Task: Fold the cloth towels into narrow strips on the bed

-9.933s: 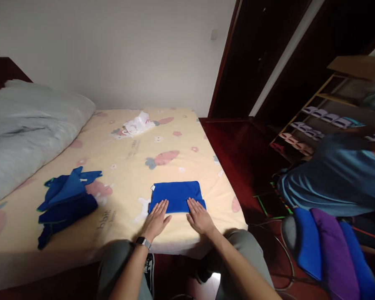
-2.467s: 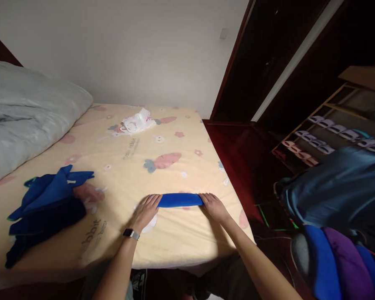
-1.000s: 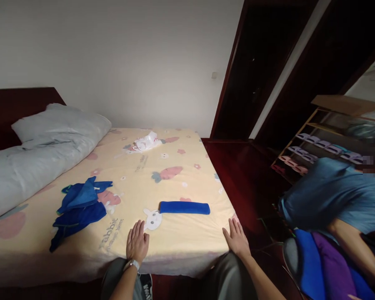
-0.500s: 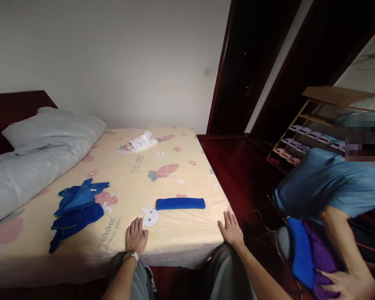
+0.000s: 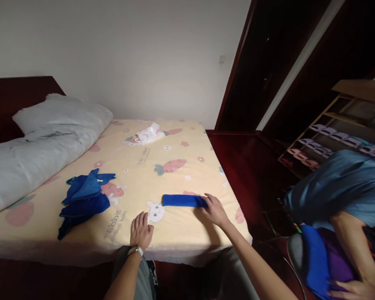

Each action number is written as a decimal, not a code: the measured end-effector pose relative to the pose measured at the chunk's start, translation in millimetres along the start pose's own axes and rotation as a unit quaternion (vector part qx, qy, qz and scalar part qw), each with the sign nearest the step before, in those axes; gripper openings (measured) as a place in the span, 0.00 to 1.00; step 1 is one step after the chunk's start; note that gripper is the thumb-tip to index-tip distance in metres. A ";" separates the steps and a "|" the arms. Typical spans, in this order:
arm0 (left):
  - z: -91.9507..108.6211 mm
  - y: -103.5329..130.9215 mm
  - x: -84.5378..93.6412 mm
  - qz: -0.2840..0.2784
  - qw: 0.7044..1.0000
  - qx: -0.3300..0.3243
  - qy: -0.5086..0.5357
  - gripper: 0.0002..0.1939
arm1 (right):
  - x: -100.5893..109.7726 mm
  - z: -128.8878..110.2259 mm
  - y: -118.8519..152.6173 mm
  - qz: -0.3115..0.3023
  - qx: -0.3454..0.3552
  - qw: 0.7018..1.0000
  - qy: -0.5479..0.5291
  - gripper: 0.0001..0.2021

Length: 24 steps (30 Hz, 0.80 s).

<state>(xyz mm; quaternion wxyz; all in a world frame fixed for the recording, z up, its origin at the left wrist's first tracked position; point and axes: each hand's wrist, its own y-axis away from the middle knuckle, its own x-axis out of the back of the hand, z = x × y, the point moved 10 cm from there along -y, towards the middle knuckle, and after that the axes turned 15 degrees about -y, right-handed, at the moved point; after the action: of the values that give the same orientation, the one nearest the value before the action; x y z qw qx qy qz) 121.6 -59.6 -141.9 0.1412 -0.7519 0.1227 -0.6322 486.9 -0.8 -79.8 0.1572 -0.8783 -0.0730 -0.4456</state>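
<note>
My left hand [image 5: 141, 230] lies flat on the near edge of the bed, fingers stretched out, a watch on its wrist. A blue cloth [image 5: 183, 200], folded into a narrow flat strip, lies just beyond it. Over the strip's right end reaches my right hand [image 5: 216, 209], fingers apart and at the cloth; whether they press on it I cannot tell. Farther left, a crumpled blue cloth [image 5: 86, 200] with green edging is spread loosely on the sheet.
The bed has a yellow printed sheet [image 5: 137, 171], a grey quilt [image 5: 50, 137] and a white plastic bag [image 5: 150, 133]. At right a person in a blue shirt [image 5: 340, 183] bends over blue and purple cloths [image 5: 315, 254]. Behind stands a shoe rack [image 5: 325, 112].
My right hand has left the bed's edge and moved forward and left to the folded strip's right end. The left hand stays on the bed. The view has turned slightly left.
</note>
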 end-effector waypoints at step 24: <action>-1.1 1.9 -0.4 0.006 1.000 0.000 0.013 0.28 | -26.8 -86.5 -96.2 -0.013 -0.057 0.908 -0.416 0.23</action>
<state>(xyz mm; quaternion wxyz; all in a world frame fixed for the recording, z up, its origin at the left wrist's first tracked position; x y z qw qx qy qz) 120.4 -61.3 -142.8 0.1435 -0.7431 0.1288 -0.6408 379.5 60.5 -33.2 0.0568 -0.9904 -0.1176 -0.0453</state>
